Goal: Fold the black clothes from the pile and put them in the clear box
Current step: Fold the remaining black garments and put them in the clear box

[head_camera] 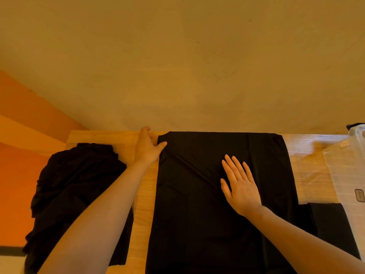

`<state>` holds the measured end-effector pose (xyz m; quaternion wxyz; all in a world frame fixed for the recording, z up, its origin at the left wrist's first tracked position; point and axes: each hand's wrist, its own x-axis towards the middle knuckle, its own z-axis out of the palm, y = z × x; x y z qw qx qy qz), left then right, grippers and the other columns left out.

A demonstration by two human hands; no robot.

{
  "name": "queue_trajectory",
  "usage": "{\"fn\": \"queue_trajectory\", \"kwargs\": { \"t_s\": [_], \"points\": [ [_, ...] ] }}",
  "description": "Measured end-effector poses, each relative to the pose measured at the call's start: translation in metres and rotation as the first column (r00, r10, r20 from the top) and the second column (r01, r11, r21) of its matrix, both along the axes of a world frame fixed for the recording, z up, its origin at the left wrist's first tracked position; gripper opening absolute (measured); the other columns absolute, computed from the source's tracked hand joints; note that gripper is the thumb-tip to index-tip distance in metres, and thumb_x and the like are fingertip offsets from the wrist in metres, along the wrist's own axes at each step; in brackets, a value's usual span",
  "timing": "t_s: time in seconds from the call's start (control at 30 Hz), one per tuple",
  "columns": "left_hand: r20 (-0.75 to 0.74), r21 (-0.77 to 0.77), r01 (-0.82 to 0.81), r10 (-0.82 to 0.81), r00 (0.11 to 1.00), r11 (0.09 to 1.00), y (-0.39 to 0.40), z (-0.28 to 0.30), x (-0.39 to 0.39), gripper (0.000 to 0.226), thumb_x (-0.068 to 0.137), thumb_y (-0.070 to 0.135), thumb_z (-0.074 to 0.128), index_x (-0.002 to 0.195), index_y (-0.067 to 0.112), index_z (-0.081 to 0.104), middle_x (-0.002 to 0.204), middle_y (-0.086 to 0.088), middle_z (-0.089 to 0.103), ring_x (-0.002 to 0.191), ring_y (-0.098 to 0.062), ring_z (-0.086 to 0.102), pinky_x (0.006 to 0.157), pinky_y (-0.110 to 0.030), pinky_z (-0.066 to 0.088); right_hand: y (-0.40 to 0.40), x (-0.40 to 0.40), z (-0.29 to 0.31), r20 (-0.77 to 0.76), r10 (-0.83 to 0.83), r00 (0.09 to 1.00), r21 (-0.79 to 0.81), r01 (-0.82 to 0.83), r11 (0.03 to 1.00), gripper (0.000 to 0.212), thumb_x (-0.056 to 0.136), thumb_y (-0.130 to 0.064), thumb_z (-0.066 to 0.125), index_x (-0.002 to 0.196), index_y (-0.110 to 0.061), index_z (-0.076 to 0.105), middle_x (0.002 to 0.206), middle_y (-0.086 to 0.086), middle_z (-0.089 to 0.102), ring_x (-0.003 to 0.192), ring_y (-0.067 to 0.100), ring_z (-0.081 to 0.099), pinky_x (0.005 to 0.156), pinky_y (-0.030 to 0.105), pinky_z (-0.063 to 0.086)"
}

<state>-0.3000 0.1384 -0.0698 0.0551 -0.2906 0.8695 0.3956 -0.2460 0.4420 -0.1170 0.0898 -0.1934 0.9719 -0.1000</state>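
A light wooden table (142, 196) butts against a tan wall. Spread flat across its middle lies a large black garment (197, 224), its far edge along the table's back edge. Left of that garment sits a rumpled pile of black clothes (79, 186); right of it, a clear plastic box (343, 171) at the table's end. The left hand (147, 146), arm outstretched, pinches the garment's far left corner. The right hand (239, 184) presses flat on the garment's middle, fingers spread.
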Motion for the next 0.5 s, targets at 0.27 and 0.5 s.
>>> {"fn": "queue_trajectory", "kwargs": {
  "t_s": [0.27,0.5],
  "points": [
    [0.127,-0.516,0.508,-0.525,0.842,0.689,0.032,-0.038,0.089,0.063,0.098,0.055,0.010,0.152,0.024,0.009,0.161,0.003,0.002,0.148,-0.016,0.002,0.115,-0.045,0.019,0.002,0.000,0.000,0.028,0.018,0.999,0.022,-0.019,1.000,0.058,0.100,-0.050,0.013,0.152,-0.025,0.010,0.161,-0.006,0.004,0.148,0.010,-0.006,0.119,0.036,-0.005],
    [0.306,-0.541,0.579,-0.498,0.811,0.610,-0.013,-0.047,0.061,0.074,0.086,0.068,-0.011,0.148,0.031,-0.021,0.157,0.006,-0.025,0.143,-0.014,-0.024,0.118,-0.045,-0.005,0.000,-0.005,0.001,0.048,-0.052,0.997,0.077,0.048,0.996,0.060,0.098,-0.053,0.006,0.152,-0.029,-0.003,0.159,-0.010,-0.011,0.145,0.008,-0.019,0.119,0.037,-0.011]
  ]
}}
